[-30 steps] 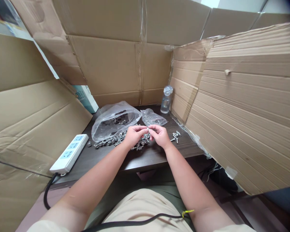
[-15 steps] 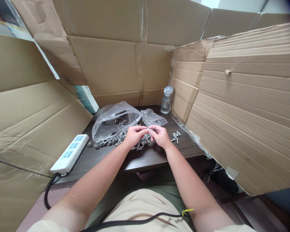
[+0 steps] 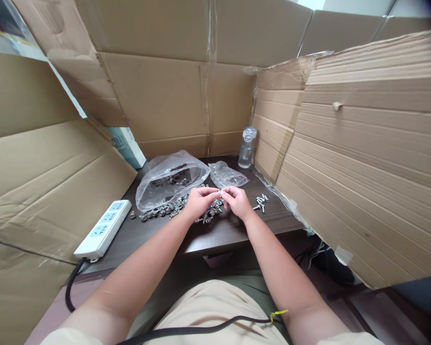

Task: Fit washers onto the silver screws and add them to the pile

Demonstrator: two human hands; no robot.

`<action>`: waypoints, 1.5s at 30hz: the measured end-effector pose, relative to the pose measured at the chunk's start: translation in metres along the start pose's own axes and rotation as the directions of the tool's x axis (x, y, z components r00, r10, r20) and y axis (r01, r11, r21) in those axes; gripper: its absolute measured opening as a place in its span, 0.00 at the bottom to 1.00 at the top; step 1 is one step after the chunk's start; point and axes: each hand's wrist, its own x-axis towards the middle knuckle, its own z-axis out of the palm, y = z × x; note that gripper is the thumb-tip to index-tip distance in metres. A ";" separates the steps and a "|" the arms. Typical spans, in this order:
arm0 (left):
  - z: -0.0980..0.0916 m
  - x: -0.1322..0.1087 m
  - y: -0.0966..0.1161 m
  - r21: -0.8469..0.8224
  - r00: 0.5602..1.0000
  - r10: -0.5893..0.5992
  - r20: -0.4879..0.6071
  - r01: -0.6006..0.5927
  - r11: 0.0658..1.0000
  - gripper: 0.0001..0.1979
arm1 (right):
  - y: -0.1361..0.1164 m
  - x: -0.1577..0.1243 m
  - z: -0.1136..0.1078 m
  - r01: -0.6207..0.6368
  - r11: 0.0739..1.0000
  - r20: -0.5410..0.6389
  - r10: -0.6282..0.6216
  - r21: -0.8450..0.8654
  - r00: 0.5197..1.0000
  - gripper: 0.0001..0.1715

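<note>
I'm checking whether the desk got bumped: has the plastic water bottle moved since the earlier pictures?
No: the plastic water bottle stands in the same place, right up against the cardboard wall, with no shift beyond slight camera movement.

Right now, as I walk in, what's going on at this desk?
A person is pinching a small metal fastener between the left hand and right hand, above a pile of screws and nuts on a dark desk. A clear plastic bag of more nuts lies behind the pile, and loose screws sit to the right.
</note>
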 end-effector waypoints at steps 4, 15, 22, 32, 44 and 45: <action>-0.002 0.000 -0.001 0.015 1.000 -0.002 -0.003 0.002 1.000 0.15 | 0.003 0.001 0.001 0.004 1.000 -0.004 -0.004 0.003 1.000 0.15; -0.004 -0.001 0.003 0.024 1.000 0.004 -0.007 -0.003 1.000 0.14 | 0.003 0.002 0.002 0.012 1.000 -0.033 -0.012 0.021 0.999 0.15; -0.008 0.001 0.003 0.020 1.000 -0.019 -0.001 0.019 1.000 0.17 | 0.009 0.003 0.003 0.022 1.000 -0.087 -0.021 0.015 0.996 0.19; -0.022 0.009 -0.004 0.094 0.994 -0.025 -0.104 0.035 0.995 0.12 | 0.027 0.006 0.006 0.017 0.993 -0.087 -0.028 -0.119 0.996 0.16; -0.020 0.009 -0.006 0.118 0.996 -0.020 -0.092 0.031 0.992 0.11 | 0.029 0.012 0.005 0.187 0.915 -0.136 -0.250 -0.358 0.959 0.12; -0.020 0.009 -0.006 0.121 0.995 -0.023 -0.093 0.034 0.992 0.12 | 0.029 0.012 0.003 0.176 0.912 -0.165 -0.251 -0.370 0.954 0.13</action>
